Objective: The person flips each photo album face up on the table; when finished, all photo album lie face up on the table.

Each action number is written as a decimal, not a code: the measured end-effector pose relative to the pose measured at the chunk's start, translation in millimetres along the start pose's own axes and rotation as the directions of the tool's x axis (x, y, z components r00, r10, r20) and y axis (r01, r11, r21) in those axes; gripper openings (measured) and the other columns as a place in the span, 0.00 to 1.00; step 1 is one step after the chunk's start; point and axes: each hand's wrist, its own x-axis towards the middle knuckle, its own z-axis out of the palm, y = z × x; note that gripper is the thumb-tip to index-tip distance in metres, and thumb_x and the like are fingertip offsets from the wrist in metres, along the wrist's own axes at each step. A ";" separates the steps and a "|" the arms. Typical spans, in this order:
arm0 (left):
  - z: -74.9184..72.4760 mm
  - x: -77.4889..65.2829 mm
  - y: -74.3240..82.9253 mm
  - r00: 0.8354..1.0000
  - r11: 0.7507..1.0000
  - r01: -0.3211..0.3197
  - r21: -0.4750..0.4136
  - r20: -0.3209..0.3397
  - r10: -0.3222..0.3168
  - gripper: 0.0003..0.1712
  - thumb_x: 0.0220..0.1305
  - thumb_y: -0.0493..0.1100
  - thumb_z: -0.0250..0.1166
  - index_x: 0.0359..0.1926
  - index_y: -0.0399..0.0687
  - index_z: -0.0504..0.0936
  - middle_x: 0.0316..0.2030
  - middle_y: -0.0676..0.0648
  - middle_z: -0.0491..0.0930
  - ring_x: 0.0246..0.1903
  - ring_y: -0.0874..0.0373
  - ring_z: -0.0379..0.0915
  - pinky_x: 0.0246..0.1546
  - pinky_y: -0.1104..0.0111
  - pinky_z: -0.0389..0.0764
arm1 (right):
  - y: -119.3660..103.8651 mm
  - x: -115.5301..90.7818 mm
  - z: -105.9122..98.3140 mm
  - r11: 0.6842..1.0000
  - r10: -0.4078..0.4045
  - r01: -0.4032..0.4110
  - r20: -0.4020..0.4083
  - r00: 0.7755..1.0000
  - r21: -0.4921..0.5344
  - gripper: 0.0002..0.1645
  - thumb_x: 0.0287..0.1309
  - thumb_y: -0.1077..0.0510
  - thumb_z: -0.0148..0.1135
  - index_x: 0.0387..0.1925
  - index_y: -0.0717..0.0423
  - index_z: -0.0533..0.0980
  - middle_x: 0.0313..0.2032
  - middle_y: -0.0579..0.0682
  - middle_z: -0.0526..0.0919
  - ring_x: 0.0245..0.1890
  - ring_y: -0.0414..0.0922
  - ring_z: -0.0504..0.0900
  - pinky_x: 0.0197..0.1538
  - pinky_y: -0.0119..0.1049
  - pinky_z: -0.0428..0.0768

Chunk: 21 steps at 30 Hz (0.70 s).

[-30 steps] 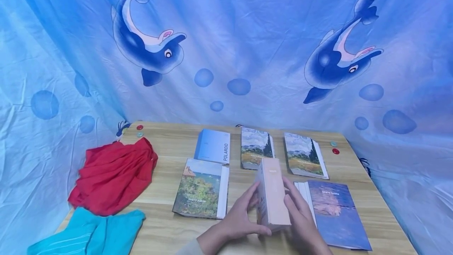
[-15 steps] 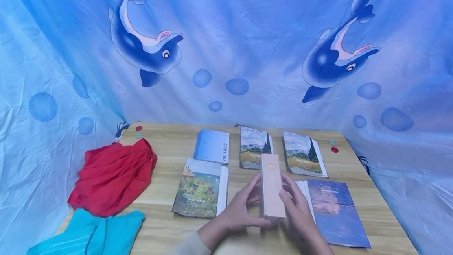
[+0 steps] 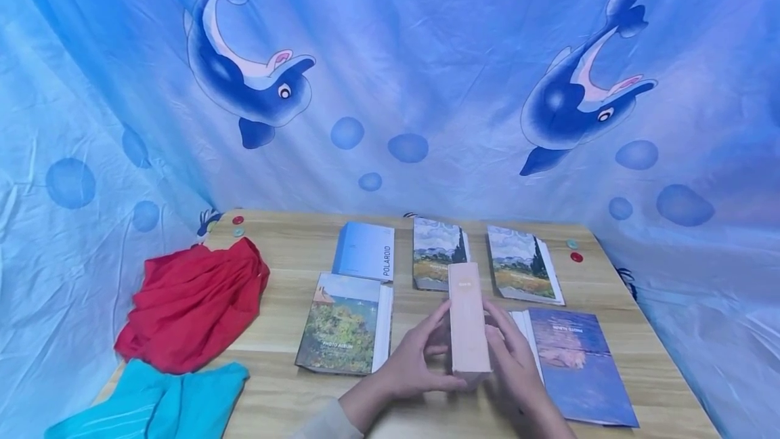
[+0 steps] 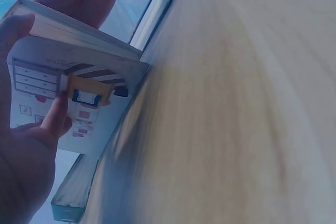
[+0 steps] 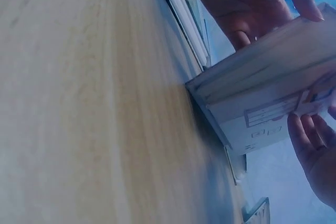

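A thick photo album (image 3: 468, 320) stands on edge near the front middle of the table, its pale pink spine facing up. Its cover (image 4: 89, 103), seen in the left wrist view, carries drawings of drawers and a chair. My left hand (image 3: 408, 361) grips it from the left, with the thumb at the near end and fingertips against the cover. On the opposite side my right hand (image 3: 518, 361) holds it with fingers and thumb against the other cover. The album's lower edge is at the tabletop; whether it bears fully on it I cannot tell.
A green-landscape photo album (image 3: 341, 327) lies left, a purple one (image 3: 581, 364) right. Behind are a blue Polaroid album (image 3: 368, 249) and two matching landscape albums (image 3: 439, 249). Red cloth (image 3: 195, 303) and turquoise cloth (image 3: 158, 398) lie left. A dolphin curtain (image 3: 426, 53) encloses the table.
The held album has turned slightly, so its left cover no longer shows from above and its spine points more straight ahead. Both hands have kept their hold, moving only a little.
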 end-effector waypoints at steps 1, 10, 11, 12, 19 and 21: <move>-0.5 -0.4 0.0 1.000 1.000 -0.002 -0.004 0.004 0.002 0.69 0.47 0.40 0.83 0.81 0.62 0.46 0.78 0.49 0.52 0.71 0.51 0.61 0.58 0.65 0.79 | 1.3 0.3 -0.5 1.000 -0.019 0.019 0.012 1.000 0.008 0.27 0.75 0.68 0.46 0.73 0.59 0.66 0.66 0.58 0.72 0.58 0.38 0.76 0.55 0.33 0.80; -5.1 -5.2 4.6 1.000 0.999 -0.007 -0.050 0.011 0.007 0.70 0.50 0.33 0.79 0.81 0.47 0.39 0.78 0.38 0.50 0.68 0.52 0.67 0.58 0.64 0.79 | 11.5 4.7 -0.9 0.998 -0.039 0.044 0.107 0.994 -0.048 0.27 0.70 0.68 0.56 0.69 0.65 0.69 0.65 0.62 0.73 0.60 0.52 0.78 0.57 0.43 0.83; -6.0 -6.2 5.5 1.000 0.999 -0.006 -0.047 0.006 0.006 0.70 0.50 0.33 0.79 0.81 0.45 0.39 0.78 0.37 0.49 0.68 0.52 0.67 0.58 0.64 0.79 | 12.1 4.2 -0.7 0.997 0.001 0.008 0.108 0.994 -0.079 0.26 0.71 0.66 0.57 0.68 0.65 0.70 0.65 0.63 0.73 0.60 0.55 0.78 0.57 0.46 0.83; -6.9 -7.5 6.5 1.000 0.999 -0.002 -0.035 -0.001 0.002 0.69 0.50 0.33 0.79 0.81 0.44 0.39 0.78 0.37 0.47 0.68 0.51 0.67 0.59 0.65 0.78 | 12.9 3.8 -0.5 0.993 0.047 -0.035 0.107 0.993 -0.117 0.26 0.71 0.64 0.58 0.68 0.66 0.70 0.65 0.64 0.73 0.60 0.59 0.78 0.57 0.49 0.82; -12.8 -13.9 6.2 0.997 0.998 0.056 0.038 -0.058 -0.054 0.67 0.51 0.43 0.80 0.80 0.40 0.43 0.80 0.41 0.38 0.71 0.49 0.61 0.64 0.67 0.72 | 12.4 5.4 -1.3 0.877 0.374 -0.327 0.072 0.925 -0.353 0.40 0.67 0.39 0.63 0.69 0.62 0.70 0.67 0.64 0.72 0.67 0.64 0.71 0.66 0.60 0.71; -13.7 -16.1 4.1 0.995 0.996 0.069 0.056 -0.078 -0.064 0.67 0.51 0.44 0.80 0.80 0.40 0.44 0.80 0.41 0.39 0.72 0.48 0.60 0.65 0.68 0.70 | 12.3 7.1 -0.9 0.850 0.414 -0.359 0.067 0.908 -0.386 0.45 0.64 0.35 0.64 0.70 0.61 0.69 0.67 0.64 0.72 0.67 0.64 0.71 0.67 0.60 0.70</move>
